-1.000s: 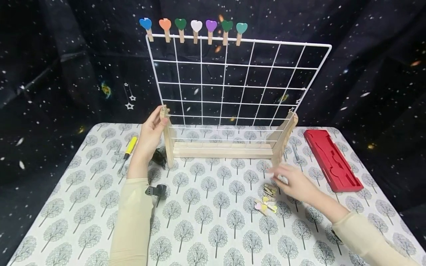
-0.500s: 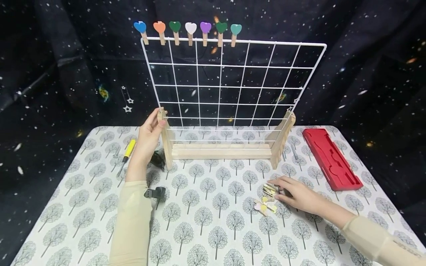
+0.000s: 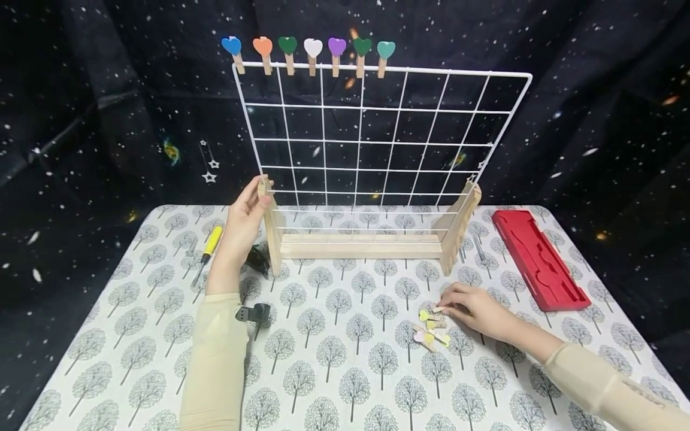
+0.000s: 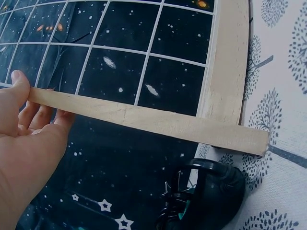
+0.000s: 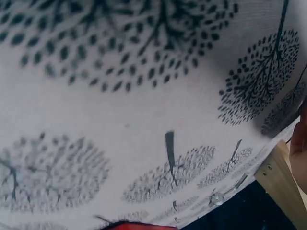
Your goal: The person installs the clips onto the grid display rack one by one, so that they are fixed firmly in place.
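My left hand [image 3: 244, 220] grips the top of the left wooden upright [image 3: 273, 233] of a stand that holds a white wire grid [image 3: 358, 140]. In the left wrist view the thumb and fingers of the left hand [image 4: 36, 148] lie on either side of that wooden piece [image 4: 144, 118]. Low on the right, my right hand [image 3: 480, 308] pinches a small clothespin [image 3: 439, 310] at the fingertips. Several heart clothespins [image 3: 429, 338], yellow and pink, lie just under it. Only a bit of the right hand [image 5: 300, 153] shows in the right wrist view.
Heart clothespins [image 3: 336, 54] in several colours line the grid's top bar at left. A red tray [image 3: 541, 260] lies at right. On the left are a yellow screwdriver [image 3: 212, 242] and a black object [image 3: 257, 258]. A dark starry cloth [image 3: 108, 120] hangs behind.
My right hand came down and toward me from near the right upright to the clothespins, and now pinches one. The left hand stays on the upright.
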